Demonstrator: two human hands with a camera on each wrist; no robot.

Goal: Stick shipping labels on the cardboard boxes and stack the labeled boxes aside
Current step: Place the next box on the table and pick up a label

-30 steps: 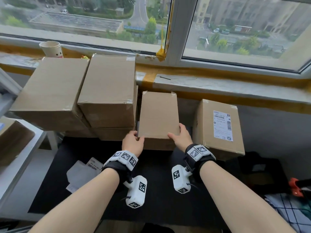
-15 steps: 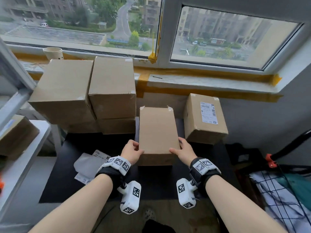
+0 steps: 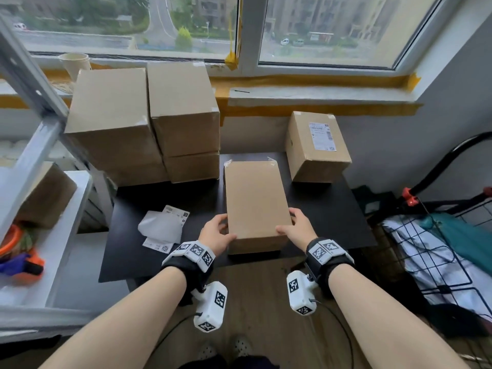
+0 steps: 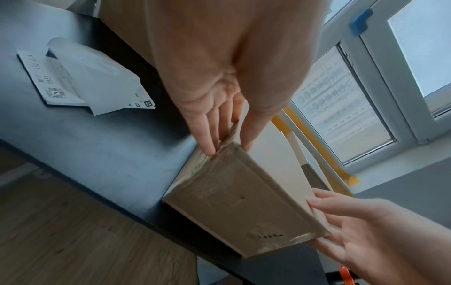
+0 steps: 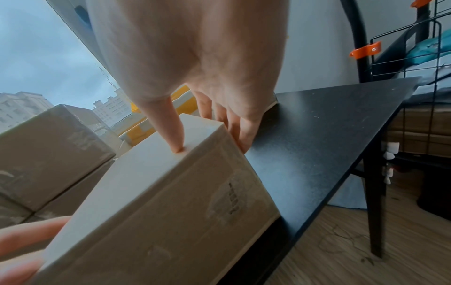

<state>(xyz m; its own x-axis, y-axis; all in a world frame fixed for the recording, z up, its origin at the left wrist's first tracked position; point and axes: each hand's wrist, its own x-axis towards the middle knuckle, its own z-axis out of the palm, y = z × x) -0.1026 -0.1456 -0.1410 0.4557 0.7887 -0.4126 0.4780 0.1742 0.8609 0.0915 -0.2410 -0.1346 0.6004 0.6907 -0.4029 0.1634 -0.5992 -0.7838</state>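
A plain cardboard box (image 3: 255, 201) lies lengthwise on the black table (image 3: 159, 262), its near end at the front edge. My left hand (image 3: 217, 233) grips the near left corner, thumb on top and fingers down the side (image 4: 228, 148). My right hand (image 3: 296, 227) grips the near right corner the same way (image 5: 211, 142). The box top (image 5: 158, 202) carries no label. Loose shipping labels (image 3: 165, 227) lie on the table left of the box, also seen in the left wrist view as white label sheets (image 4: 80, 81). A labeled box (image 3: 316, 147) stands at the back right.
Several plain boxes (image 3: 183, 107) are stacked at the back left against the windowsill. A paper cup (image 3: 74, 65) stands on the sill. A white shelf unit (image 3: 53, 235) with another box is at the left. A wire rack (image 3: 439, 249) stands at the right.
Both hands have drawn the plain box away from the wall toward the table's front edge, keeping the same grip. The view has pulled back.
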